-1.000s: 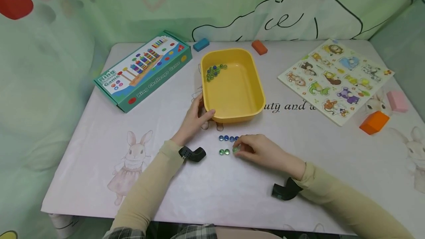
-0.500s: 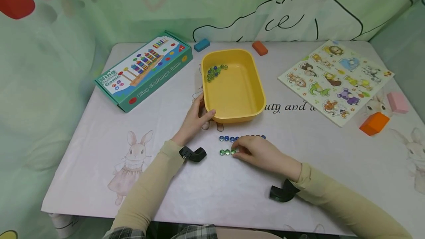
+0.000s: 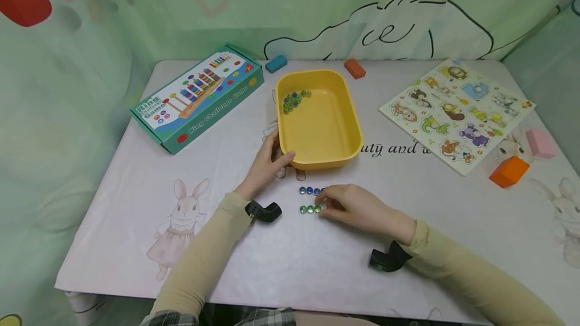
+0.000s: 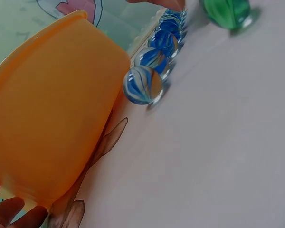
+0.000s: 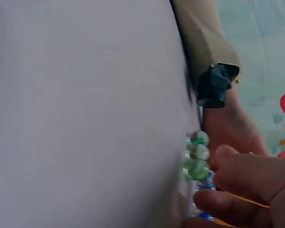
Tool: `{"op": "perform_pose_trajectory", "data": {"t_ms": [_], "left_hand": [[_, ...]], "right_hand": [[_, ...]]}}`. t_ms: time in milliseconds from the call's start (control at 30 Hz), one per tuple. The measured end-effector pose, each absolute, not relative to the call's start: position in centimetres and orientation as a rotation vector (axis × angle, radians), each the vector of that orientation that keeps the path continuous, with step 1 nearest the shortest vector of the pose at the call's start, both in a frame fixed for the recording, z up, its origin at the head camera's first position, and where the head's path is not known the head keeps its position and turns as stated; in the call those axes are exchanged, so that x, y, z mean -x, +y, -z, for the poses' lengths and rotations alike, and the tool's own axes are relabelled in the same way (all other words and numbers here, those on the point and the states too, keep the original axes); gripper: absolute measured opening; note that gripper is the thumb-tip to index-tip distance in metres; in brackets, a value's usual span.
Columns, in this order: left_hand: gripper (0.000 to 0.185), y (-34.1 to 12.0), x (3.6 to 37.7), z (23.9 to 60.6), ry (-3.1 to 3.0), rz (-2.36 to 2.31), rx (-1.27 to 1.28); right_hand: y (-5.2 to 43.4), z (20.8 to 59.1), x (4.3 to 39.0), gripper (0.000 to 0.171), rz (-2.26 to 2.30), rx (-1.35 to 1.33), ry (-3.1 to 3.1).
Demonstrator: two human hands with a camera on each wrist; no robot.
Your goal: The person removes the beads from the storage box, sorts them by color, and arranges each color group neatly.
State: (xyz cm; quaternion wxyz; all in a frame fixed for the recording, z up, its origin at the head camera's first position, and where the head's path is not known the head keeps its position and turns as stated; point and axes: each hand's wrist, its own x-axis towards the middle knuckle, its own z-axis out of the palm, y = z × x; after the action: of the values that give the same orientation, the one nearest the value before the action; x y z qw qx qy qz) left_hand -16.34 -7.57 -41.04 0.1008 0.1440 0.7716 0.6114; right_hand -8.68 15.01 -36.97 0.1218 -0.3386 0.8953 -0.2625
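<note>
1. The right hand (image 3: 358, 209) sits on the surface (image 3: 281, 260) at about 6 o'clock from the yellow tub (image 3: 351, 114). Its curled fingertips (image 3: 322, 200) are at the end of the row of green marbles (image 3: 310, 209). A second ago there were two green marbles showing with a third at the fingers; now three lie in a row, so one more has been lined up.
2. I cannot tell whether the right hand is pinching a marble or only touching the last one. The wrist view is blurry there.
3. The row of blue marbles (image 3: 309, 191) lies between the tub and the green row. Half a second ago more of it showed on the right; now the hand covers that part.
4. The left hand (image 3: 267, 162) holds the near left corner of the tub, thumb (image 3: 285, 157) on its rim, just as it did before. The tub has not moved.
5. A small heap of mixed marbles (image 3: 293, 99) lies in the tub's far left corner, at 11 o'clock.
6. In the left wrist view the far blue marbles are cut off at the top edge.
</note>
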Motion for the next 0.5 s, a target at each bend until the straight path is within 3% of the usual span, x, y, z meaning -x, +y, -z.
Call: {"op": "perform_pose_trajectory", "data": {"t_ms": [367,500], "left_hand": [[0.071,-7.5,15.2,38.3,2.267,-1.771,-0.393],[0.072,-7.5,15.5,39.0,2.28,-1.763,-0.383]], "right_hand": [[14.9,32.1,11.8,0.015,0.72,1.187,2.457],[14.7,30.3,13.8,0.013,0.763,1.174,2.474]]}}
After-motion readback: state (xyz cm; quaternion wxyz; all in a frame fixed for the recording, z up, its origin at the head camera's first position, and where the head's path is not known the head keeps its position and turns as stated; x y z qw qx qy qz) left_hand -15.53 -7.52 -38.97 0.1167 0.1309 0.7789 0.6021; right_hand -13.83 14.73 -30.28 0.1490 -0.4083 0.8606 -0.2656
